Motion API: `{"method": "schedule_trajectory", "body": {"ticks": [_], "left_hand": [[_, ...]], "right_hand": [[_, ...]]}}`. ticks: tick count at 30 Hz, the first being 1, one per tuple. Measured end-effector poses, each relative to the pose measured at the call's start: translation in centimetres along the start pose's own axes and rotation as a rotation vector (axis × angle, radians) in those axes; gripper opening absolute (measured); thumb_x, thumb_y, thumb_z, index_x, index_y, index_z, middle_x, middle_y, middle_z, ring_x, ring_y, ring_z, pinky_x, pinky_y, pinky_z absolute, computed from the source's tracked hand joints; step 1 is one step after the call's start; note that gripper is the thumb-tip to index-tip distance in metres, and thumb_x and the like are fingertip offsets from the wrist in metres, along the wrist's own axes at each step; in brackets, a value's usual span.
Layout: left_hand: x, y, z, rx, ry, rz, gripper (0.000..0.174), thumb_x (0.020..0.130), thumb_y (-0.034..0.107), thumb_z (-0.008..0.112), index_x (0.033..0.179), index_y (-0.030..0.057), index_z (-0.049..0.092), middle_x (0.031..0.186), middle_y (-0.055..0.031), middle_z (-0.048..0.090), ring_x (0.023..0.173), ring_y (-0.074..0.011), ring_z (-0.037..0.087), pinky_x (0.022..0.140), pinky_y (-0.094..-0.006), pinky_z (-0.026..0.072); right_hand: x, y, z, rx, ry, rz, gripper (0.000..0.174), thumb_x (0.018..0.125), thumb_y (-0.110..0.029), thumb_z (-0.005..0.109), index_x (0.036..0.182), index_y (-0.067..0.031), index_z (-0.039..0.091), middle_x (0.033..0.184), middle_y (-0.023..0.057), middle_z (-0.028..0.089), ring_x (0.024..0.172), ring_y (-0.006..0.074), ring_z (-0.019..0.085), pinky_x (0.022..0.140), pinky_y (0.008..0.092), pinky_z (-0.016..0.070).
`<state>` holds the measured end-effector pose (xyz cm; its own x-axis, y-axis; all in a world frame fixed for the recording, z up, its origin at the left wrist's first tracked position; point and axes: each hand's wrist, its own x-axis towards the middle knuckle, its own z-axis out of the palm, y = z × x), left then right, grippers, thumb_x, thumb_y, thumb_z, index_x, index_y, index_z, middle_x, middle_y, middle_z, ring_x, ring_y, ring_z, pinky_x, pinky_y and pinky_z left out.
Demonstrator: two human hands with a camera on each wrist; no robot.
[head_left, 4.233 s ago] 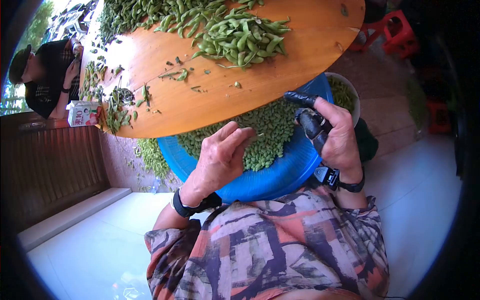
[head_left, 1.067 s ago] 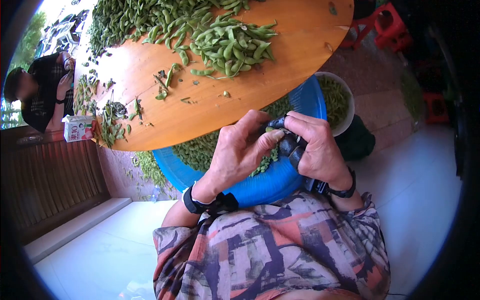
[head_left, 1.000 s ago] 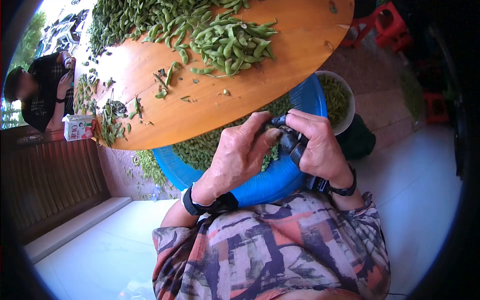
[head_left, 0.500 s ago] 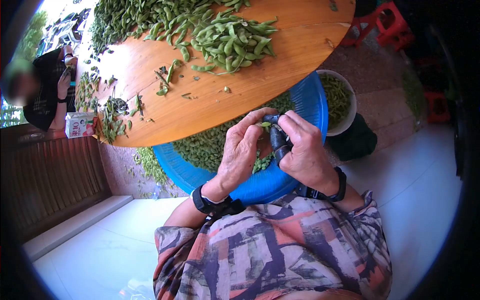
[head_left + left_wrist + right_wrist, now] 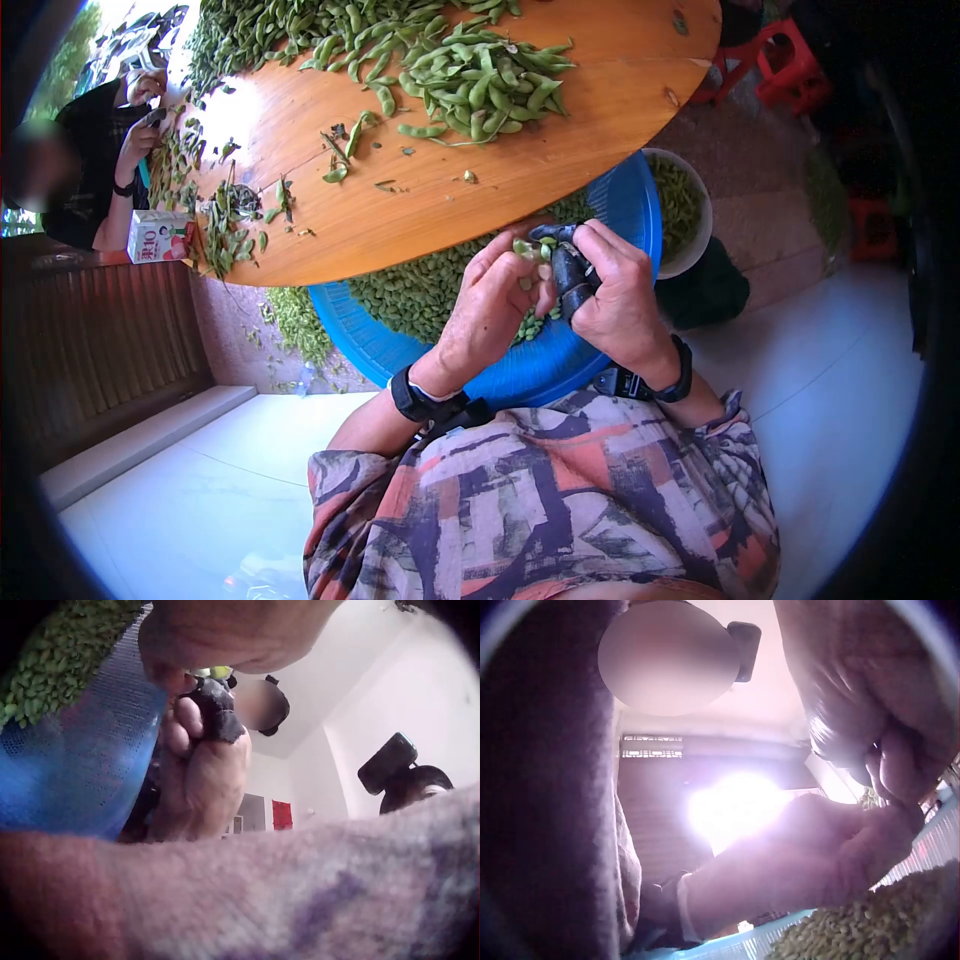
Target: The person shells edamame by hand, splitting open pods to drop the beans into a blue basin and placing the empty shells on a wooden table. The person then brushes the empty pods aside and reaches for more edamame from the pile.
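Observation:
Both hands are together over the blue basket (image 5: 545,365), which holds a heap of shelled green soybeans (image 5: 410,300). My left hand (image 5: 485,315) has curled fingers holding a soybean pod (image 5: 547,247), with pale green beans (image 5: 524,250) showing at its fingertips. My right hand (image 5: 625,300), its thumb and index finger wrapped in black tape, pinches the same pod from the other side. In the left wrist view, a bit of green (image 5: 220,673) shows above the taped fingers (image 5: 217,712). The right wrist view has the two hands meeting close above the beans (image 5: 877,922); the pod is hidden there.
An orange wooden table (image 5: 330,235) overhangs the basket's far side, bearing a pile of unshelled pods (image 5: 485,85) and scraps. A carton (image 5: 160,237) stands at its left edge, near another person (image 5: 95,165). A white bucket of pods (image 5: 680,210) and red stools (image 5: 790,65) are at right.
The hands came together over the basket from apart. In the last second they shifted slightly, and pale beans now show between the left fingertips, with green pod at the taped fingers.

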<state>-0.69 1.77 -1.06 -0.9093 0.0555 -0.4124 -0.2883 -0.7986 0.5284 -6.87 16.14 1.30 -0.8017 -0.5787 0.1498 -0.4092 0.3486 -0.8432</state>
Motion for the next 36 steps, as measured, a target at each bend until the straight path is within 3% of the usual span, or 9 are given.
{"method": "schedule_trajectory", "body": {"ticks": [9, 16, 20, 22, 24, 27, 29, 31, 36], "left_hand": [[0.0, -0.2, -0.8, 0.026, -0.065, 0.032, 0.023, 0.096, 0.009, 0.048, 0.118, 0.0047, 0.055, 0.094, -0.0025, 0.062, 0.075, -0.0114, 0.059, 0.061, -0.0255, 0.0461], [0.2, -0.4, -1.3, 0.103, -0.003, -0.007, 0.025, 0.092, 0.004, 0.045, 0.112, 0.0041, 0.060, 0.087, 0.0004, 0.062, 0.069, -0.0073, 0.055, 0.061, -0.0230, 0.0461], [-0.5, 0.7, -0.4, 0.315, -0.130, -0.027, 0.021, 0.098, 0.009, 0.046, 0.115, 0.0019, 0.058, 0.079, 0.0012, 0.058, 0.064, -0.0085, 0.048, 0.060, -0.0228, 0.0420], [-1.1, 2.5, -0.6, 0.775, -0.230, 0.029, 0.022, 0.098, 0.009, 0.050, 0.116, 0.0004, 0.059, 0.080, -0.0046, 0.065, 0.073, -0.0155, 0.059, 0.066, -0.0280, 0.0486], [-1.9, 5.9, -0.4, 1.265, -0.424, 0.202, 0.018, 0.092, 0.006, 0.057, 0.107, -0.0006, 0.065, 0.089, -0.0129, 0.069, 0.079, -0.0259, 0.067, 0.072, -0.0349, 0.0531], [-2.9, 10.3, -1.5, 1.406, -0.111, 0.502, 0.019, 0.084, -0.001, 0.063, 0.102, 0.0004, 0.068, 0.090, -0.0148, 0.070, 0.083, -0.0297, 0.068, 0.075, -0.0359, 0.0549], [-1.6, 13.5, -2.1, 1.665, 0.247, 0.821, 0.016, 0.083, 0.000, 0.065, 0.098, 0.0015, 0.067, 0.085, -0.0130, 0.068, 0.080, -0.0285, 0.066, 0.073, -0.0370, 0.0528], [-0.3, 15.6, -3.7, 1.901, 0.511, 0.850, 0.012, 0.082, 0.006, 0.067, 0.093, 0.0029, 0.067, 0.083, -0.0110, 0.059, 0.081, -0.0299, 0.061, 0.071, -0.0393, 0.0492], [1.4, 16.3, -4.9, 2.037, 0.540, 0.756, 0.015, 0.081, 0.010, 0.067, 0.094, 0.0036, 0.067, 0.091, -0.0127, 0.058, 0.093, -0.0305, 0.058, 0.077, -0.0409, 0.0481]], "right_hand": [[0.2, -0.5, 0.1, -0.046, -0.017, -0.050, 0.032, 0.065, 0.005, 0.070, 0.092, 0.0027, 0.054, 0.085, 0.0172, 0.052, 0.077, 0.0386, 0.057, 0.065, 0.0428, 0.0472], [0.4, -0.9, 0.0, -0.042, -0.005, -0.087, 0.028, 0.066, 0.012, 0.056, 0.092, 0.0023, 0.056, 0.082, 0.0180, 0.051, 0.076, 0.0407, 0.056, 0.064, 0.0408, 0.0457], [1.2, -1.9, -2.1, -0.051, 0.093, -0.115, 0.023, 0.072, 0.007, 0.057, 0.094, 0.0007, 0.061, 0.075, 0.0147, 0.051, 0.069, 0.0300, 0.057, 0.062, 0.0363, 0.0440], [-0.3, 1.8, -4.1, 0.038, 0.123, 0.242, 0.018, 0.075, 0.006, 0.053, 0.091, 0.0022, 0.060, 0.073, 0.0136, 0.052, 0.068, 0.0227, 0.056, 0.062, 0.0328, 0.0429], [-0.2, 3.0, -7.3, 0.048, 0.226, 0.249, 0.024, 0.077, 0.007, 0.048, 0.097, 0.0053, 0.060, 0.077, 0.0149, 0.059, 0.073, 0.0203, 0.058, 0.066, 0.0332, 0.0452], [0.3, 4.5, -10.2, -0.293, 0.367, 0.186, 0.034, 0.080, 0.008, 0.048, 0.112, 0.0042, 0.060, 0.084, 0.0169, 0.064, 0.078, 0.0219, 0.060, 0.072, 0.0344, 0.0477], [0.0, 4.9, -11.3, -0.439, 0.379, 0.427, 0.043, 0.083, 0.009, 0.049, 0.124, 0.0001, 0.057, 0.090, 0.0185, 0.066, 0.083, 0.0239, 0.063, 0.077, 0.0351, 0.0486], [0.2, 4.2, -10.8, -0.419, 0.392, 0.373, 0.044, 0.083, 0.009, 0.050, 0.125, -0.0010, 0.057, 0.089, 0.0192, 0.066, 0.082, 0.0243, 0.064, 0.077, 0.0347, 0.0486], [0.7, 3.5, -9.4, -0.392, 0.382, 0.284, 0.042, 0.083, 0.008, 0.051, 0.123, -0.0013, 0.059, 0.089, 0.0204, 0.065, 0.081, 0.0260, 0.064, 0.074, 0.0346, 0.0488]]}}
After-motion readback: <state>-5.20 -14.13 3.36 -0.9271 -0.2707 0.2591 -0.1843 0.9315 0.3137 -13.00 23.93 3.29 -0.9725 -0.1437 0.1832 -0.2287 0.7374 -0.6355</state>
